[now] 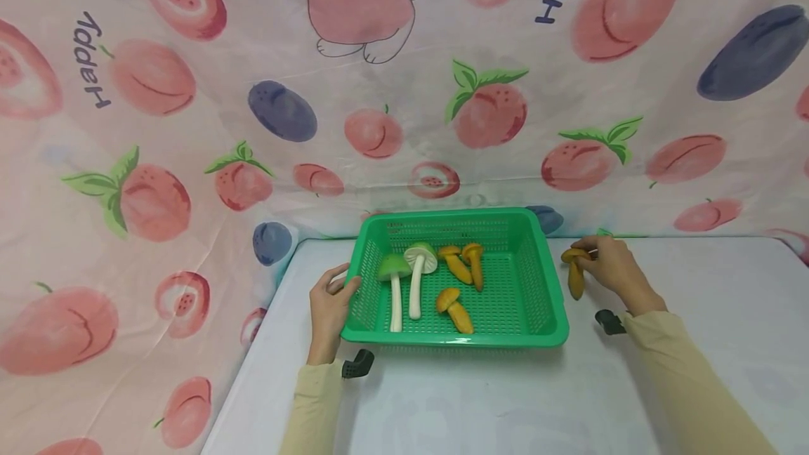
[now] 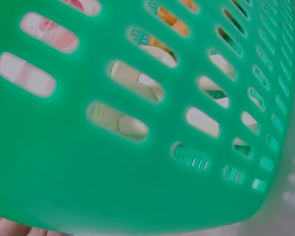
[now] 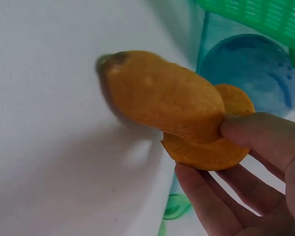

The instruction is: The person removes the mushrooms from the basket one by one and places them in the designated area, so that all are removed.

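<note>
My right hand [image 1: 609,265] pinches an orange-brown mushroom [image 1: 576,274] by its cap, just right of the green basket [image 1: 455,340]. In the right wrist view, thumb and fingertips hold that cap while the thick stem points away from the hand. At the basket's left side my left hand [image 1: 329,307] grips the rim, its thumb over the edge. Inside lie two green-capped mushrooms [image 1: 414,293] with long white stems, on the left. Several orange mushrooms [image 1: 456,265] lie near the basket's middle. The basket's slotted wall [image 2: 88,167] fills the left wrist view, hiding most of that hand.
A white table [image 1: 455,399] carries the basket. Behind and to the left hangs a pink cloth [image 1: 392,90] printed with fruit, its lower edge meeting the table's back edge. Dark wrist-worn pieces [image 1: 358,364] show near both cuffs.
</note>
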Action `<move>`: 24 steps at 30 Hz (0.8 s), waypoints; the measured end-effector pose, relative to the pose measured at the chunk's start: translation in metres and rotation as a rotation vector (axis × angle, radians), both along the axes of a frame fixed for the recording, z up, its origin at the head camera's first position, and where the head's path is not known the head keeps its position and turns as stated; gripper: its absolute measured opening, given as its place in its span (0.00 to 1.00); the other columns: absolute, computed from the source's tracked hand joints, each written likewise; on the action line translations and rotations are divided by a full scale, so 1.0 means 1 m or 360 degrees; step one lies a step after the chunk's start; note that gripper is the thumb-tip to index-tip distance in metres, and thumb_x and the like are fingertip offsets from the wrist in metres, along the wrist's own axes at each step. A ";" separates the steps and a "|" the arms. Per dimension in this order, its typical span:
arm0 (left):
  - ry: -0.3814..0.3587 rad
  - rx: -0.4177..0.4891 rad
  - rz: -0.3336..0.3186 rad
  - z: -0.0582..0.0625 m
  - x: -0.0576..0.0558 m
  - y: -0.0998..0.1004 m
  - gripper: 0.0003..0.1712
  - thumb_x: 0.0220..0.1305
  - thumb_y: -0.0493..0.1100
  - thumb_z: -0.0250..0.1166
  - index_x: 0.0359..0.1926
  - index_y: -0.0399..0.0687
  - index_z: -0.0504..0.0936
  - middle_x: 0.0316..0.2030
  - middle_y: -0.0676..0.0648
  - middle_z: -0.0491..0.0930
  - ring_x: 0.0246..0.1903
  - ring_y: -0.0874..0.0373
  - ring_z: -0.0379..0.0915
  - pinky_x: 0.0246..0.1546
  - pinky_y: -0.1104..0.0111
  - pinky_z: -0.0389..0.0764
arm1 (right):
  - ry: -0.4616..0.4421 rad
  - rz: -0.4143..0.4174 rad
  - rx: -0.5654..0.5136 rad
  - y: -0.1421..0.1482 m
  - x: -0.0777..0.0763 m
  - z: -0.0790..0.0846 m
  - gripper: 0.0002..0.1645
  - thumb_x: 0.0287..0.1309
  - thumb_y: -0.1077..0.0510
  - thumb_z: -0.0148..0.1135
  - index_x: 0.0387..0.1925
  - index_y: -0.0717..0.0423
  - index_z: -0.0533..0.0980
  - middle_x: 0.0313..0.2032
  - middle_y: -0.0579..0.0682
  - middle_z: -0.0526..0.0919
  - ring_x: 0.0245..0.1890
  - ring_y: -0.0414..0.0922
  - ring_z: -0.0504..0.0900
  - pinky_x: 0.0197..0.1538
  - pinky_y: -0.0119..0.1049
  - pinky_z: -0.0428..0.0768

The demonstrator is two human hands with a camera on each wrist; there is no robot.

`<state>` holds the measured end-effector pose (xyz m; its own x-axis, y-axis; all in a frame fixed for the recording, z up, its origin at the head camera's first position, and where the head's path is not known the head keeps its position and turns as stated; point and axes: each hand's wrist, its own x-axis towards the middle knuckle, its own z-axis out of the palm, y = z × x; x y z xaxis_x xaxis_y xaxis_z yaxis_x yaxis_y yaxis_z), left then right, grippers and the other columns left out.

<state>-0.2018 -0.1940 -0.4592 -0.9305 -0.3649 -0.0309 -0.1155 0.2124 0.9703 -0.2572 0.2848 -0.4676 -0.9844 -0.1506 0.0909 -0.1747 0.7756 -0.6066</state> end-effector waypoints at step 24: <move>0.0023 -0.0014 0.0001 0.001 0.000 0.000 0.21 0.64 0.44 0.68 0.59 0.53 0.81 0.46 0.40 0.86 0.42 0.48 0.84 0.37 0.68 0.80 | -0.0049 0.0017 0.0115 -0.002 -0.008 -0.013 0.25 0.72 0.57 0.54 0.62 0.71 0.71 0.53 0.75 0.78 0.50 0.70 0.78 0.47 0.60 0.76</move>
<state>-0.2018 -0.1938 -0.4584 -0.9306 -0.3657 -0.0140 -0.1015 0.2209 0.9700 -0.2647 0.2830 -0.4808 -0.9849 -0.1660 0.0491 -0.1651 0.8156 -0.5546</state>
